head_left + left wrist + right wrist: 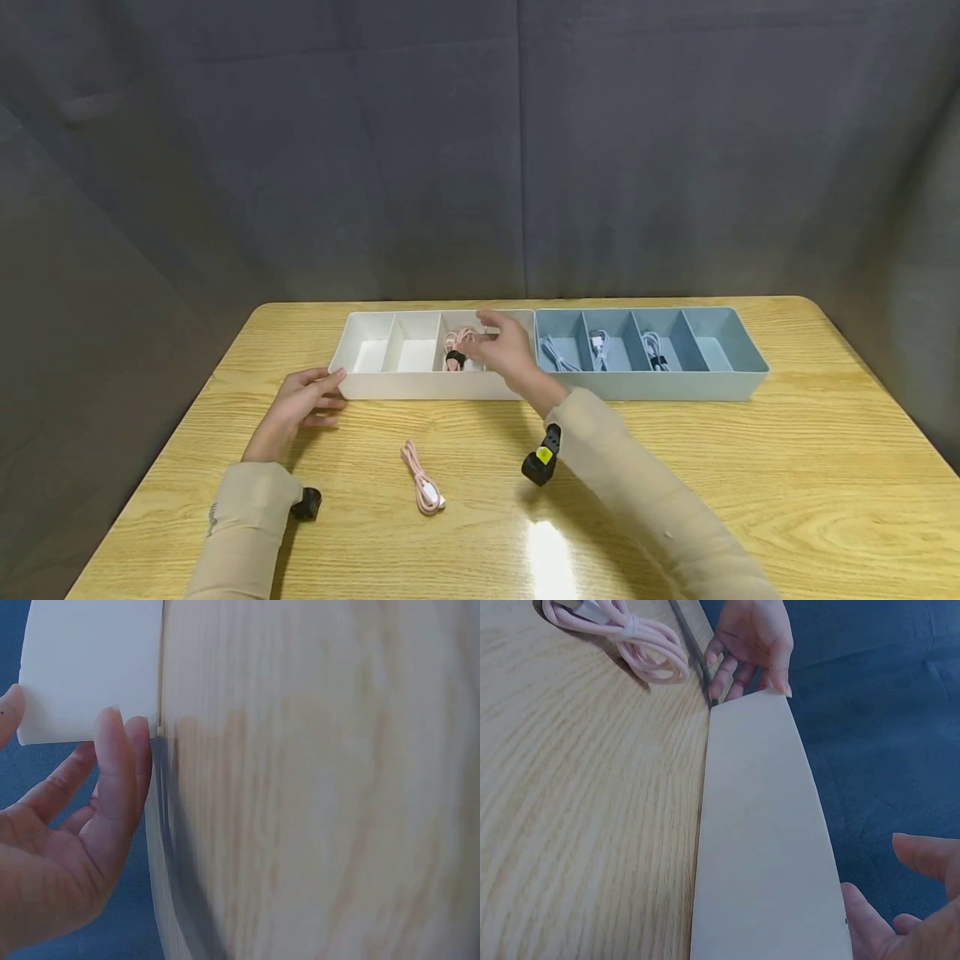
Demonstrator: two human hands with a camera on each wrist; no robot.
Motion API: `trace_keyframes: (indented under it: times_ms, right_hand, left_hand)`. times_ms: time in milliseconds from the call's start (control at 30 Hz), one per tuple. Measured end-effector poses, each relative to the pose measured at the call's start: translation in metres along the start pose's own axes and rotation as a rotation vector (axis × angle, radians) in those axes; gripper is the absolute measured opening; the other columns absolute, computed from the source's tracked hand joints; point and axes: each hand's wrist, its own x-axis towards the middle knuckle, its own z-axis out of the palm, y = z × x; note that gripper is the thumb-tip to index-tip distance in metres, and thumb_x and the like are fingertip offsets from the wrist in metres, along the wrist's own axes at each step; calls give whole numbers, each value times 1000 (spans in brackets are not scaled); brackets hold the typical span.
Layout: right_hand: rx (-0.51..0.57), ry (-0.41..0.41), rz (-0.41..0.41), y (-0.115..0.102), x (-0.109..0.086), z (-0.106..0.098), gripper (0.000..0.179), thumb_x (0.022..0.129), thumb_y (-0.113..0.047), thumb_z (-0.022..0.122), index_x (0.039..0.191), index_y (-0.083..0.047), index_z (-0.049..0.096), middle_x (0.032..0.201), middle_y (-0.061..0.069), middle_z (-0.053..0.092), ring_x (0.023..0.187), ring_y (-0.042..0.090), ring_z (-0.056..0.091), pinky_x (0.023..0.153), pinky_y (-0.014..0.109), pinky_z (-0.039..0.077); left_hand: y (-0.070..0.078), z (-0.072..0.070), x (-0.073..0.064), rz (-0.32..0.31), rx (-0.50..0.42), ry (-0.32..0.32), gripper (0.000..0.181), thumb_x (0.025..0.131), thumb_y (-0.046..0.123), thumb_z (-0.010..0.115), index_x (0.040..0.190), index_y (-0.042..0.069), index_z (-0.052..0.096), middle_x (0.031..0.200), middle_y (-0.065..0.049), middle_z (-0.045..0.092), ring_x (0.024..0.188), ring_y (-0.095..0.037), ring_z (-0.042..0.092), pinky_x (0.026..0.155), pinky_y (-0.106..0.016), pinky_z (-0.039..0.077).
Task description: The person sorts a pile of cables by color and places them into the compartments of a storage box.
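Observation:
A long white divided box [420, 386] stands toward the back of the table. At its left end is my left hand [300, 402], its thumb at the rim and its loosely extended fingers against the end wall. My right hand [508, 350] reaches over the box's third compartment, thumb and fingers apart. In the right wrist view that hand [922, 915] shows nothing between thumb and fingers. Below the fingertips, in the compartment, lies a bundled pink cable [454, 360] with a black strap. The fourth compartment is partly hidden by the hand.
A blue-grey divided box [675, 386] adjoins the white one on the right; three of its compartments hold bundled cables. Another pink cable [422, 479] with a white plug lies on the wooden table [787, 467] in front. A dark curtain [375, 167] hangs behind.

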Motion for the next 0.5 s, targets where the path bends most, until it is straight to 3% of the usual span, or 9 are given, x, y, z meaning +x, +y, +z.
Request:
trace_keyframes:
  times_ms: [500]
  right_hand:
    - [48,-67,-41,1,-19,1,61,74,-2,74,129,-1,48,131,15,46,99,26,56,71,28,55]
  left_hand:
    - [0,0,-1,7,-6,-2,77,87,45,56,138,-5,28,107,-17,55,80,-15,62,67,-34,56]
